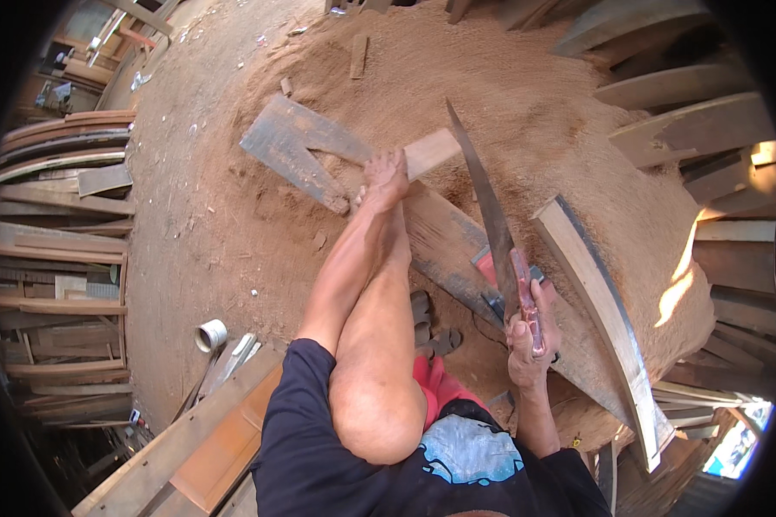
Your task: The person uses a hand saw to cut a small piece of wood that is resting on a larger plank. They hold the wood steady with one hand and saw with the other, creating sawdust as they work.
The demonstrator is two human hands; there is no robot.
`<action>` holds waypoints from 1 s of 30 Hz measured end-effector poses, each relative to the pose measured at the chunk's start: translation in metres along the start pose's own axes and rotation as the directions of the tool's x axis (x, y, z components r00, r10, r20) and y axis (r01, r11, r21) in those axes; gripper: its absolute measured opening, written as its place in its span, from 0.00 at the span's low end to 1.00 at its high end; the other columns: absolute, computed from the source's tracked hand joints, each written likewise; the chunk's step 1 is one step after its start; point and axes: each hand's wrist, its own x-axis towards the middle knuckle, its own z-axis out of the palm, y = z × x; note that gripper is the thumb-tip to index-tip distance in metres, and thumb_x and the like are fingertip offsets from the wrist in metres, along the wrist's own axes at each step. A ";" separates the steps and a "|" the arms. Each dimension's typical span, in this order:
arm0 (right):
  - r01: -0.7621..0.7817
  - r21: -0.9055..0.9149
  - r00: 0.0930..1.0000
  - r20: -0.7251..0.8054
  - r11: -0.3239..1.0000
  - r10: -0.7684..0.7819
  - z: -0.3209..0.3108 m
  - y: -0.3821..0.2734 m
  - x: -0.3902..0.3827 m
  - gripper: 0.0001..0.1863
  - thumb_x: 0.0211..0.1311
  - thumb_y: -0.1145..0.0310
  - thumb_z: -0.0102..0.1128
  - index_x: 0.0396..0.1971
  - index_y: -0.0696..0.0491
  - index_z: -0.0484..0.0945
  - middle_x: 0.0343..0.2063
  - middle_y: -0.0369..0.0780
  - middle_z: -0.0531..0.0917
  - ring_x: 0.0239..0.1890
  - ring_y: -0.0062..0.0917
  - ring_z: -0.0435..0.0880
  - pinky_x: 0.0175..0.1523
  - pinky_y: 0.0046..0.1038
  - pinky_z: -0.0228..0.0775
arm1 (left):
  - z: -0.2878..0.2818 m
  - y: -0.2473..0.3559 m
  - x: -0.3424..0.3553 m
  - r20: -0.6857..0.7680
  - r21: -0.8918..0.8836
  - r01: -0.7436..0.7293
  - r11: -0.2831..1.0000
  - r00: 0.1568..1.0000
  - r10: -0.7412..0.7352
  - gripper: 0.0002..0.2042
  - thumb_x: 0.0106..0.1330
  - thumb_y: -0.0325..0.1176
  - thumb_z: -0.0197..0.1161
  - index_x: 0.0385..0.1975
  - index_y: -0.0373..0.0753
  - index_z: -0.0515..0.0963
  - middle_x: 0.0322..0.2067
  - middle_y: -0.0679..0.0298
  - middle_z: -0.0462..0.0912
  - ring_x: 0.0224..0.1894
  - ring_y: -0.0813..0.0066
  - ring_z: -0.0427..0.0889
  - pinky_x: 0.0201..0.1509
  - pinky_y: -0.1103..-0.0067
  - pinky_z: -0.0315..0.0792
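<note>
My left hand (384, 179) presses down on a short piece of pale wood (433, 153), its fingers wrapped over the near end. The piece lies across a long worn plank (444, 233) with a V-shaped notch at its far left end. My bare left leg reaches forward beside that arm; the foot is mostly hidden under the hand. In my right hand (530, 349) is a handsaw (485, 189), gripped by its reddish-brown handle. Its blade points up and away, with the tip near the wood's right end but apart from it. A partly hidden red tool (486, 265) sits behind the saw.
A curved timber (591, 319) leans along the plank's right side. Sawdust (526, 103) covers the ground ahead. Stacked boards (60, 207) line the left, and curved wooden pieces (690, 129) the right. A white cup-like container (211, 334) and an orange-brown panel (220, 457) are near left.
</note>
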 end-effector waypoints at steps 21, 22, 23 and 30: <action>0.033 -0.173 0.987 0.158 0.984 -0.005 0.007 0.003 -0.008 0.38 0.70 0.48 0.63 0.68 0.63 0.70 0.28 0.33 0.80 0.26 0.14 0.71 0.34 0.20 0.63 | 0.012 0.002 0.010 0.135 -0.206 0.133 0.969 0.985 -0.107 0.29 0.56 0.32 0.63 0.61 0.39 0.70 0.53 0.39 0.74 0.59 0.34 0.73 0.62 0.52 0.70; 0.029 -0.168 0.985 0.172 0.985 0.000 0.006 -0.001 -0.010 0.38 0.70 0.49 0.63 0.67 0.64 0.70 0.31 0.36 0.81 0.28 0.16 0.73 0.36 0.22 0.65 | 0.010 -0.004 0.009 0.118 -0.174 0.142 0.975 0.985 -0.122 0.30 0.56 0.32 0.64 0.62 0.39 0.70 0.53 0.38 0.74 0.60 0.34 0.71 0.62 0.52 0.69; 0.025 -0.164 0.982 0.189 0.986 0.006 0.006 -0.004 -0.011 0.37 0.69 0.50 0.63 0.67 0.64 0.70 0.34 0.38 0.83 0.30 0.18 0.76 0.38 0.23 0.67 | 0.009 -0.011 0.007 0.101 -0.142 0.150 0.978 0.986 -0.136 0.30 0.56 0.32 0.64 0.62 0.40 0.69 0.53 0.38 0.73 0.60 0.33 0.70 0.62 0.51 0.69; 0.010 -0.190 0.975 0.218 0.982 0.033 0.000 -0.011 -0.023 0.34 0.68 0.58 0.65 0.65 0.67 0.71 0.42 0.47 0.86 0.34 0.25 0.82 0.44 0.27 0.75 | 0.002 -0.016 0.003 0.143 -0.155 0.094 0.983 0.987 -0.072 0.29 0.58 0.36 0.65 0.62 0.41 0.71 0.58 0.36 0.70 0.61 0.29 0.67 0.62 0.47 0.66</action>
